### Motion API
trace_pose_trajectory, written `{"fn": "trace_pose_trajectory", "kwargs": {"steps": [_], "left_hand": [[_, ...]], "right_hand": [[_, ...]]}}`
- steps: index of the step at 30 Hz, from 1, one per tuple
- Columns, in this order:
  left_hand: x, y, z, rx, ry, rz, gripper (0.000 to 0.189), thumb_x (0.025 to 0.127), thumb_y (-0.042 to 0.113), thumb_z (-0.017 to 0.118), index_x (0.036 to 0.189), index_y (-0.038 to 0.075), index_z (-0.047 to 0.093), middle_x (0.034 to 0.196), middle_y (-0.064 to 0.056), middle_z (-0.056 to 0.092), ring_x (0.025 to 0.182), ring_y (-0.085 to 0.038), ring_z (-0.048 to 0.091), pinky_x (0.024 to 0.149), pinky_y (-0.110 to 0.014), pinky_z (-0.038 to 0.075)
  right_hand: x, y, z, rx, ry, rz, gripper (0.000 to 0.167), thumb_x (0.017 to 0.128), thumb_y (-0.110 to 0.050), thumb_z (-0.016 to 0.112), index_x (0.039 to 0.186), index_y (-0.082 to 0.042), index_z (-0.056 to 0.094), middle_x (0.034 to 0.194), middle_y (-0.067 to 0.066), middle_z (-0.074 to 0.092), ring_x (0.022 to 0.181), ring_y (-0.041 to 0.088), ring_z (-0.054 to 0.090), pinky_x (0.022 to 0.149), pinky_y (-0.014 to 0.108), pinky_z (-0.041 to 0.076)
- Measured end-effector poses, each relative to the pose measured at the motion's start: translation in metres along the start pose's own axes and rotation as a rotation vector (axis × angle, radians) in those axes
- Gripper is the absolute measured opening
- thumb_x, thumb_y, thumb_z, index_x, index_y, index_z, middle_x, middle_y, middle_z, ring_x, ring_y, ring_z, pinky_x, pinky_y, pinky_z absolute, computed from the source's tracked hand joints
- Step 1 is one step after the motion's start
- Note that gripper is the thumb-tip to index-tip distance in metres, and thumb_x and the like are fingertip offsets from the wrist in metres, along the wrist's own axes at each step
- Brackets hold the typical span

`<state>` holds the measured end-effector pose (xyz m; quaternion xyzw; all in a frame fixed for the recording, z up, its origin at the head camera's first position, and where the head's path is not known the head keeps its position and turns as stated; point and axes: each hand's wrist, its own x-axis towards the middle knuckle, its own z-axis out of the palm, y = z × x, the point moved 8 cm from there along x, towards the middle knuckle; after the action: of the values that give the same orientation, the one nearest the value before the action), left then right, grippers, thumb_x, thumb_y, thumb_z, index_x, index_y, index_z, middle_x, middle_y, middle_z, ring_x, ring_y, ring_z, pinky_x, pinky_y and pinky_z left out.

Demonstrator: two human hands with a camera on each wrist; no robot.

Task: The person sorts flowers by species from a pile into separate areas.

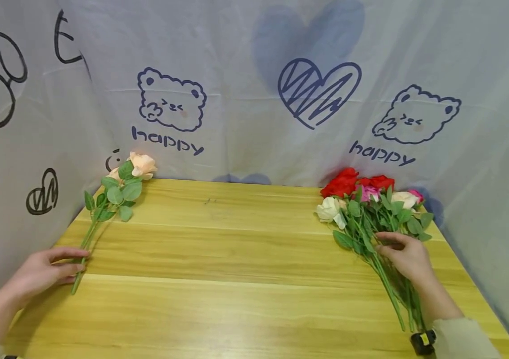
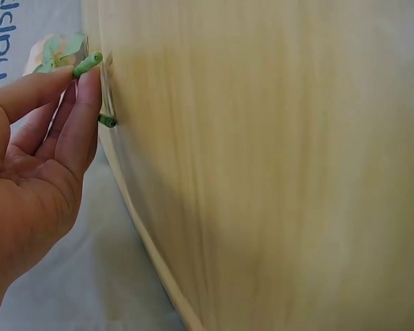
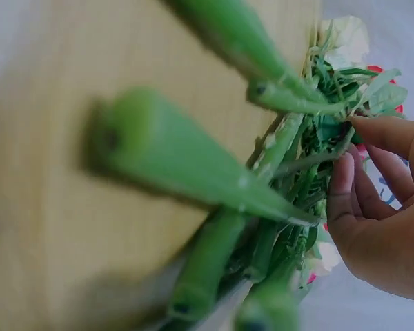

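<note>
My left hand point(image 1: 45, 273) is at the left of the table, pinching the green stem of a peach rose point(image 1: 143, 164) near its lower end between thumb and fingers. In the left wrist view a second cut stem end point(image 2: 107, 121) lies just beside the pinched stem point(image 2: 88, 64). A second peach bloom is partly hidden behind leaves. On the right, my right hand point(image 1: 407, 257) reaches over a pile of roses point(image 1: 364, 219) with red, white and pink blooms. Its thumb and index finger pinch a thin green stem point(image 3: 341, 145) among the leaves.
The wooden table point(image 1: 200, 259) stretches between the two groups of flowers. Pale curtains point(image 1: 236, 75) with drawn bears and hearts hang behind it and along the sides. A small black object with a yellow label point(image 1: 423, 342) sits by the right sleeve, close to the stem ends.
</note>
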<state>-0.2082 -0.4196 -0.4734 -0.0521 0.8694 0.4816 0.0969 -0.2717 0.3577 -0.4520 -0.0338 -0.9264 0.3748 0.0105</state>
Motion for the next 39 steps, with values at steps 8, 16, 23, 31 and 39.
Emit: {"fn": "trace_pose_trajectory", "kwargs": {"steps": [8,16,23,31,39], "left_hand": [[0.001,0.000,0.000,0.012,-0.011,-0.012,0.047,0.101,0.007,0.067,0.138,-0.018,0.054,0.137,-0.029,0.059,0.093,0.000,0.068,0.082,-0.031,0.062],[0.001,-0.001,0.000,0.014,-0.020,-0.040,0.043,0.102,0.007,0.066,0.137,-0.016,0.058,0.141,-0.030,0.058,0.093,0.000,0.069,0.082,-0.030,0.062],[0.001,0.007,0.001,0.119,0.012,-0.008,0.040,0.101,0.006,0.067,0.135,-0.013,0.061,0.152,-0.039,0.040,0.089,0.002,0.068,0.077,-0.029,0.063],[0.001,0.021,0.003,0.287,0.043,0.055,0.031,0.100,0.002,0.064,0.127,-0.015,0.066,0.144,-0.039,0.048,0.082,0.003,0.066,0.070,-0.027,0.062],[-0.003,0.023,0.001,0.352,0.061,0.071,0.033,0.099,0.006,0.068,0.127,-0.011,0.068,0.140,-0.040,0.052,0.085,0.008,0.060,0.067,-0.023,0.057]], "right_hand": [[0.005,0.001,0.000,-0.044,-0.045,-0.047,0.032,0.103,-0.016,0.065,0.131,0.000,0.070,0.120,0.022,0.073,0.091,0.020,0.069,0.067,0.032,0.057],[0.007,-0.002,0.004,-0.086,-0.101,-0.079,0.029,0.104,-0.013,0.063,0.128,0.000,0.072,0.120,0.020,0.074,0.097,0.029,0.071,0.074,0.036,0.059],[0.005,-0.003,0.003,-0.056,-0.112,-0.065,0.030,0.104,-0.014,0.063,0.130,-0.001,0.071,0.122,0.020,0.073,0.102,0.033,0.070,0.075,0.035,0.059],[0.000,-0.007,0.003,-0.038,-0.103,-0.077,0.032,0.104,-0.019,0.065,0.131,-0.002,0.071,0.126,0.019,0.072,0.109,0.035,0.069,0.076,0.030,0.058],[-0.001,-0.006,0.002,-0.012,-0.093,-0.067,0.035,0.106,-0.023,0.064,0.133,-0.003,0.070,0.127,0.019,0.071,0.110,0.033,0.068,0.078,0.026,0.057]]}}
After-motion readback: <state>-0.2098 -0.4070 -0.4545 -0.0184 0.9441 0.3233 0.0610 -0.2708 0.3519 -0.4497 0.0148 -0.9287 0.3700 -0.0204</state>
